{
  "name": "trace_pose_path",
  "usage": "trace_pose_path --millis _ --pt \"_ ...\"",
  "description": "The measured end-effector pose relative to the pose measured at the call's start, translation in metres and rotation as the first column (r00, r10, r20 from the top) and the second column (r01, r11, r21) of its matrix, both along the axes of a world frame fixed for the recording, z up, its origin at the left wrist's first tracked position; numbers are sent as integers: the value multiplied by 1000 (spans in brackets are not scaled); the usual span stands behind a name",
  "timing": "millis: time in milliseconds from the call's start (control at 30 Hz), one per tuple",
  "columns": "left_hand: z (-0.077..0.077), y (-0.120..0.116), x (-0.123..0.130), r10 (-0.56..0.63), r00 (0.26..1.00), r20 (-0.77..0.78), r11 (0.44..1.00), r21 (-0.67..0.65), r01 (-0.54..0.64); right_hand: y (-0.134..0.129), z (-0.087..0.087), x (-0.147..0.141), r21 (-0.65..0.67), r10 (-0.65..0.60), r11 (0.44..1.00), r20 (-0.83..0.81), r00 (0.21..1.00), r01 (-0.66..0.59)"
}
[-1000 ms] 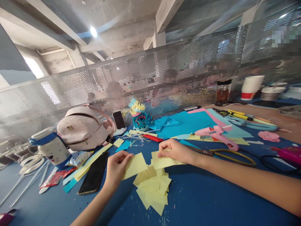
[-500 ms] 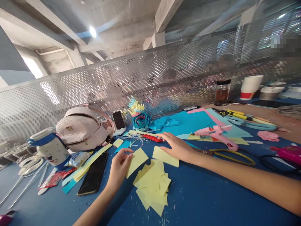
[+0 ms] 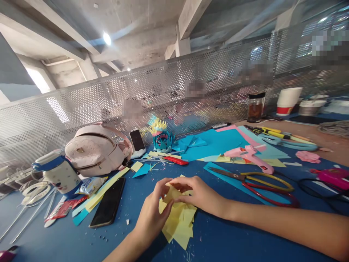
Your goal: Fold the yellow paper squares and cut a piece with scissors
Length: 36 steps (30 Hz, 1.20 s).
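My left hand (image 3: 151,205) and my right hand (image 3: 207,198) meet in front of me, fingers bent, both closed on a yellow paper piece (image 3: 170,193). Its lower part is partly covered by my fingers. Directly beneath lies a loose pile of yellow paper squares (image 3: 180,229), fanned out on the blue table (image 3: 226,240). Beyond my hands sits a red utility knife (image 3: 176,160). To the right of my right hand, scissors (image 3: 229,173) with yellow and red handles rest on a blue paper strip (image 3: 214,167).
A pink glue gun (image 3: 248,154) lies at right near blue paper sheets (image 3: 220,142). A layered paper craft (image 3: 163,141) stands at the back. At left are a black phone (image 3: 109,203), a pink backpack (image 3: 94,147) and a bottle (image 3: 61,174). A perforated metal screen (image 3: 103,94) rises behind.
Both hands have come together over the pile, my right hand moving left and nearer. A yellow paper piece is now between them. The scissors, formerly behind my right arm, show fully.
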State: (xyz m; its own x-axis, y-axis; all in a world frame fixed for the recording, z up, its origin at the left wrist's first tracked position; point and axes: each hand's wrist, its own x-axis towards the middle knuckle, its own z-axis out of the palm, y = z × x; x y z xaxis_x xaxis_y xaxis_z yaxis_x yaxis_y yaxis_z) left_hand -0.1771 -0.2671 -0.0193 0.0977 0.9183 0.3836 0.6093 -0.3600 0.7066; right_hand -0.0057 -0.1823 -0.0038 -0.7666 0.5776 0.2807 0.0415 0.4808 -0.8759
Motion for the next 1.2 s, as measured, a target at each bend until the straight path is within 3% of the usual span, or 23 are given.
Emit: trace_pose_path --millis 133,233,333,433,533,767,1200 --pt "1 2 -1 6 1000 -19 999 34 -5 6 -9 -3 -197 28 979 -70 997 -41" --pt "2 7 -4 95 994 59 993 62 -99 12 -16 -4 -305 12 952 -65 998 -31" --pt "-2 12 -6 179 959 219 984 -26 -177 15 -22 -5 -399 34 914 -89 995 -67" --pt "-11 18 -6 186 898 400 975 -185 -119 15 -26 -6 -451 25 889 -124 992 -79" --pt "-18 21 -5 196 844 498 961 -269 -64 15 -29 -7 -476 -23 878 -123 992 -39" --pt "-18 22 -4 252 791 558 950 -298 -93 17 -31 -9 -504 -41 863 -132 990 -32" --pt "-18 21 3 263 723 639 947 -313 -68 18 -37 -10 -414 -104 910 -139 985 38"
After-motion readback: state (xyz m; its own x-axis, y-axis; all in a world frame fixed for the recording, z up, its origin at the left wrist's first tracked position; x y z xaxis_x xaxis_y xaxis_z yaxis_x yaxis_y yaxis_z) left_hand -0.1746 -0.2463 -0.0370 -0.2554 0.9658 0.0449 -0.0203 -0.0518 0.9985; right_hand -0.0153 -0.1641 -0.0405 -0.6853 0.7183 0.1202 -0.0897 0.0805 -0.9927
